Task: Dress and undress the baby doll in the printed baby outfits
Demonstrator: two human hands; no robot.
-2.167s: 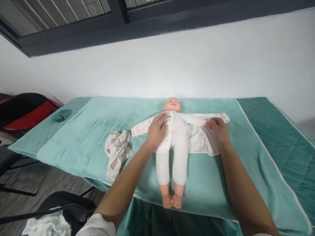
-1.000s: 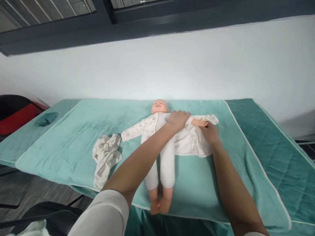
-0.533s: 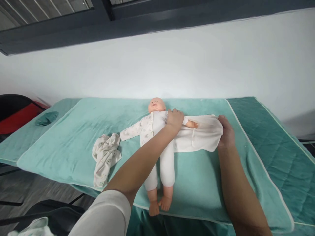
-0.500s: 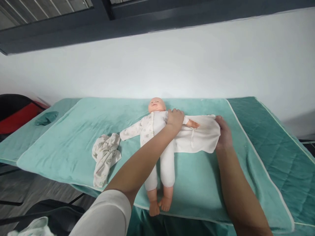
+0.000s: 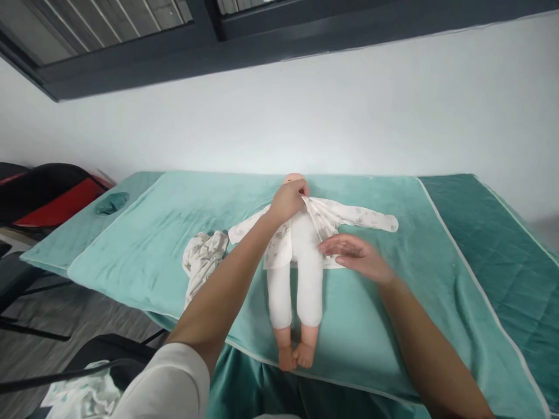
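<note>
A baby doll (image 5: 301, 273) in white leggings lies on its back on a teal towel (image 5: 384, 314), feet toward me. A patterned white jacket (image 5: 349, 218) is on it, with one sleeve spread out to the right. My left hand (image 5: 289, 199) is closed on the jacket's front edge at the doll's neck and hides most of the head. My right hand (image 5: 356, 256) hovers flat with its fingers stretched out over the jacket's right flap, beside the doll's hip.
A crumpled patterned cloth (image 5: 201, 265) lies on the towel left of the doll. The towel covers a teal padded table (image 5: 502, 233) against a white wall. A black and red chair (image 5: 48, 195) stands at the far left. More cloth (image 5: 82, 396) lies on a dark seat at the lower left.
My right hand let go of the jacket's far edge and came back toward the doll's hip. The sleeve now covers the doll's arm. My left hand moved up from the shoulder to the neck.
</note>
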